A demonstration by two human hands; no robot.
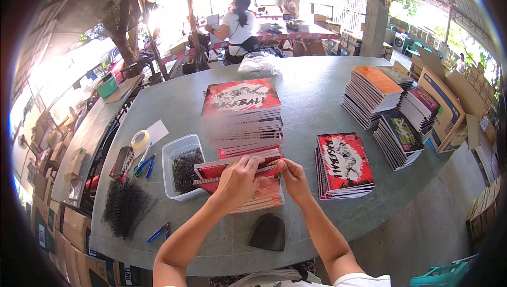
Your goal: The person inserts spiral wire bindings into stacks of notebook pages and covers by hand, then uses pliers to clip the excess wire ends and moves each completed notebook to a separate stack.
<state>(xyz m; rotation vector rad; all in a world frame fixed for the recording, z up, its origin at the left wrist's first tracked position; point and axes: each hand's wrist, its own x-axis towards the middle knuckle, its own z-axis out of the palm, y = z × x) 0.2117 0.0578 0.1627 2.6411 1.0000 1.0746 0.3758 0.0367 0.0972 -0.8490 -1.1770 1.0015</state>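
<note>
centrally: one red notebook, held between both hands, over a low stack of orange-and-red booklets. left hand, fingers bent over it from above, gripping; right hand, thumb and fingertips pinching its right end. beyond the grip, one tall stack of red-covered books; to the right, well apart, one shorter stack. left, near the notebook's left end: one clear plastic tub, containing black spiral coils.
</note>
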